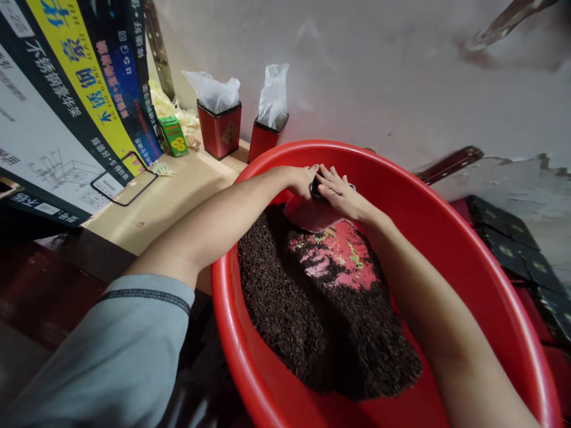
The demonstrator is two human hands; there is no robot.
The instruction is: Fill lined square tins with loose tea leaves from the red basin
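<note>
Head view shows two hands (304, 180) (342, 195) (one tub (428, 226) beneath).

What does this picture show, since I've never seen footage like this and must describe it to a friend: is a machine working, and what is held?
There's no machine here: these are one person's bare hands. The single picture comes from a camera worn on the head, looking forward and down, so the arms reach away from you.

The left hand and right hand meet over a dark-edged object inside a big red tub. The hands cover most of it, so I can't say exactly what it is or how firmly each grips.

Loose, dark, dry-looking pieces lie in the tub. On the pale board beyond, to the left, are two red containers with plastic bags poking out, and a small green box.
</note>
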